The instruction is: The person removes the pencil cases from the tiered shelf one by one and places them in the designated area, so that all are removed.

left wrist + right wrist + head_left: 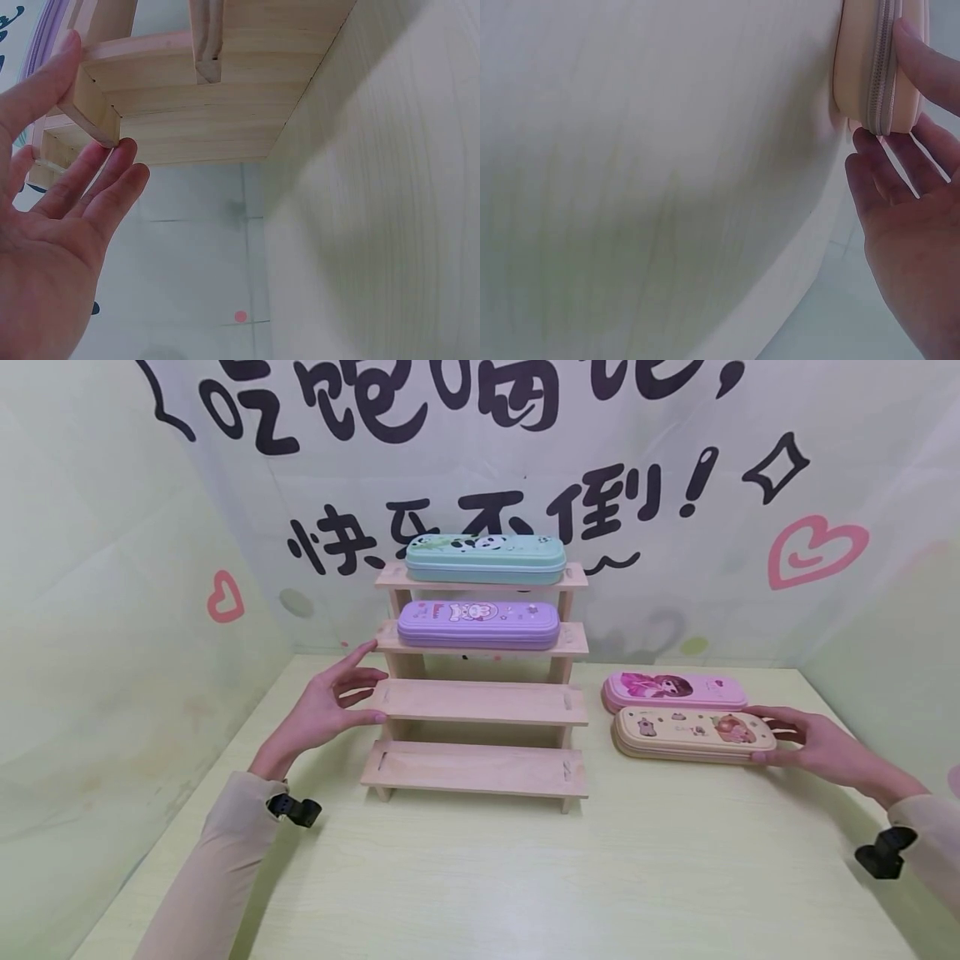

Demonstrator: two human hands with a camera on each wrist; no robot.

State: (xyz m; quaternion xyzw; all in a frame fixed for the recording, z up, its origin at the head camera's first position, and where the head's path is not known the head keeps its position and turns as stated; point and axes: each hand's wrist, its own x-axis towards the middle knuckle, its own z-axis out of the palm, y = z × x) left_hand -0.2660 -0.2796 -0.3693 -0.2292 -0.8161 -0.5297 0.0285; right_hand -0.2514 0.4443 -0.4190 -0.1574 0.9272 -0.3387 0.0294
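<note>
A stepped wooden rack (480, 702) stands on the table. My left hand (330, 706) holds its left side, thumb at the front edge of the second shelf from the bottom and fingers spread behind and above. The left wrist view shows the thumb and fingertips of that hand (56, 232) on either side of a shelf end. At the right, my right hand (825, 747) pinches the end of a cream pencil case (693, 733), which lies on the table. Its zip side and the thumb on it show in the right wrist view, where the fingertips (864, 142) touch the case's end.
A mint panda pencil case (486, 560) lies on the top shelf and a purple pencil case (478, 625) on the shelf below. Directly behind the cream case is a pink pencil case (675, 691). Printed cloth walls (675, 602) enclose the table (525, 877).
</note>
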